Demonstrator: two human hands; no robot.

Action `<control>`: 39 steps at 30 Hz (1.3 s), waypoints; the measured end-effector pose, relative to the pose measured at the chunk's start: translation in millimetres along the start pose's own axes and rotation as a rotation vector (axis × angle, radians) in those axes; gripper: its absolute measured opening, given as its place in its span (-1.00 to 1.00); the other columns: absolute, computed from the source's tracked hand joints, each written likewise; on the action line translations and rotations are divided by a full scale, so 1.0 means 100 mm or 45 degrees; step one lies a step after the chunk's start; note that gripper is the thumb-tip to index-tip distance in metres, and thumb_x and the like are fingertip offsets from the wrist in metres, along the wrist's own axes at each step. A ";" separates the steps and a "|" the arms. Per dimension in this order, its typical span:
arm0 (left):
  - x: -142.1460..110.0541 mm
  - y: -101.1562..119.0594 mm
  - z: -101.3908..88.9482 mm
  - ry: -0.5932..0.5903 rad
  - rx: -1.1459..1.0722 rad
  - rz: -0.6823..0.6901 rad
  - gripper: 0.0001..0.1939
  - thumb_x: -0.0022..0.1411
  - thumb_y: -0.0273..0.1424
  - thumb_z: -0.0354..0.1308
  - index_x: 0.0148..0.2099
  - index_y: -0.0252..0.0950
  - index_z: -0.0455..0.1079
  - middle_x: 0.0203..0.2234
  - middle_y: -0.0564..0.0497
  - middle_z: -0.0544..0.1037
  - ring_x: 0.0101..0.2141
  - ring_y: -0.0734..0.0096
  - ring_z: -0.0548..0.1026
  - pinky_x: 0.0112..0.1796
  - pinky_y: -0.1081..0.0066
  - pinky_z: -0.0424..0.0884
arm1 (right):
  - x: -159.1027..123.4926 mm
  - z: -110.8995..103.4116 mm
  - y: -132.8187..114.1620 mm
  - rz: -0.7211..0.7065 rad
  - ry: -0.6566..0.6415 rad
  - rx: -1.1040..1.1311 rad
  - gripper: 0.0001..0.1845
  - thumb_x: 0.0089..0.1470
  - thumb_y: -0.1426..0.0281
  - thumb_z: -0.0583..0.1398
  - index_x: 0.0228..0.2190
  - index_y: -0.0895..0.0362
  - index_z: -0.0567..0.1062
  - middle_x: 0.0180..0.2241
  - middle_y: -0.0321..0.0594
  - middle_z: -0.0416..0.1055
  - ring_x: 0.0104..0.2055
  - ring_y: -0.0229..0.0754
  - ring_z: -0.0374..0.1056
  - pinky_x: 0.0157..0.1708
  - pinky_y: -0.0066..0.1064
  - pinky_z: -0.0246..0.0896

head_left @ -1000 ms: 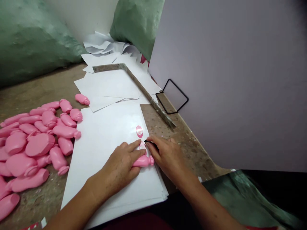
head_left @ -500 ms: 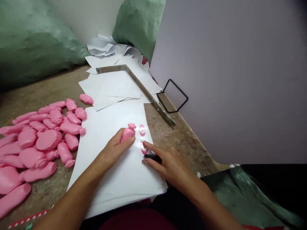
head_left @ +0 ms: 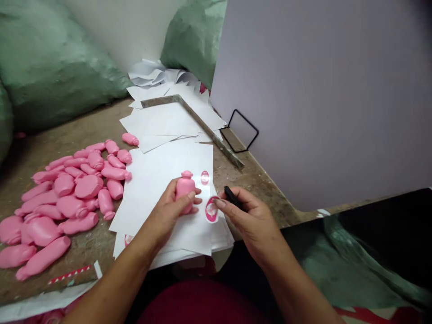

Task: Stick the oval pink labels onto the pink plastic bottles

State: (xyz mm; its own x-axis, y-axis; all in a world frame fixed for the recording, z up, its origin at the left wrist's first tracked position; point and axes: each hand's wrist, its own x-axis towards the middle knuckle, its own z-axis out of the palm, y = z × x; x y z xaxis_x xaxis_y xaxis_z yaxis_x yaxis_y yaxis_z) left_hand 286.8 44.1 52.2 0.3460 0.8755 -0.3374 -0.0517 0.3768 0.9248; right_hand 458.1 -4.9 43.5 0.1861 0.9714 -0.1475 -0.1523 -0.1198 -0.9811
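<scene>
A small pink bottle (head_left: 185, 184) stands upright in my left hand (head_left: 173, 204), whose fingers wrap round it above the white sheets. Between thumb and forefinger, my right hand (head_left: 248, 216) pinches an oval pink-and-white sticker (head_left: 211, 210) by its upper edge. The same hand also keeps a black tool (head_left: 232, 197) tucked in its fingers; its kind I cannot make out. One more oval sticker (head_left: 204, 177) lies on the top white sheet (head_left: 155, 180), just beyond my hands. Part of another sticker (head_left: 127, 240) shows on a lower sheet, beside my left forearm.
Many pink bottles (head_left: 72, 204) lie heaped on the worn table (head_left: 97, 117) at the left. A bent metal bar (head_left: 209, 130) rests on loose sheets farther back. Green sacks (head_left: 57, 58) stand behind, and a pale panel (head_left: 320, 103) with a black wire loop (head_left: 254, 139) rises at the right.
My right hand has lifted the nearer sticker off the sheet and moved right with it. The bottle in my left hand is now more upright. The top sheet has shifted, and the view has moved slightly.
</scene>
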 end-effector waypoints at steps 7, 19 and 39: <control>-0.43 -0.02 0.19 -0.083 -0.626 -0.248 -0.56 0.31 -0.09 0.14 0.10 -0.23 0.33 -0.16 -0.08 0.49 -0.30 0.42 0.48 -0.37 0.40 0.55 | -0.21 0.12 -0.12 -0.016 -0.126 -0.054 -0.73 -0.06 0.31 0.36 -0.30 0.03 0.44 -0.37 -0.36 0.51 -0.36 -0.24 0.42 -0.39 -0.45 0.31; -0.50 -0.09 0.22 -0.039 -0.525 -0.190 -0.41 0.26 0.10 0.04 0.09 -0.25 0.36 -0.20 -0.09 0.48 -0.33 0.39 0.44 -0.44 0.43 0.51 | -0.26 0.19 -0.15 -0.007 -0.180 -0.059 -0.74 -0.02 0.31 0.33 -0.38 0.04 0.33 -0.48 -0.43 0.43 -0.53 -0.31 0.36 -0.55 -0.50 0.25; -0.45 -0.15 0.21 -0.088 -0.194 -0.029 -0.42 0.32 0.11 -0.07 0.11 -0.22 0.34 -0.12 -0.10 0.44 -0.22 0.33 0.40 -0.38 0.44 0.43 | -0.19 0.18 -0.12 -0.086 -0.129 -0.142 -0.79 -0.04 0.34 0.32 -0.42 0.05 0.36 -0.47 -0.42 0.38 -0.43 -0.28 0.33 -0.44 -0.47 0.21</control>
State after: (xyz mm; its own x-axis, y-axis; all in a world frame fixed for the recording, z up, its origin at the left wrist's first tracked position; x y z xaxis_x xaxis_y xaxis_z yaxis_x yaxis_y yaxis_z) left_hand 291.9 -7.6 57.5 0.4123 0.8452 -0.3402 -0.1825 0.4424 0.8780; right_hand 438.6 -18.3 60.8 0.0926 0.9930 -0.0730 -0.0332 -0.0702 -0.9970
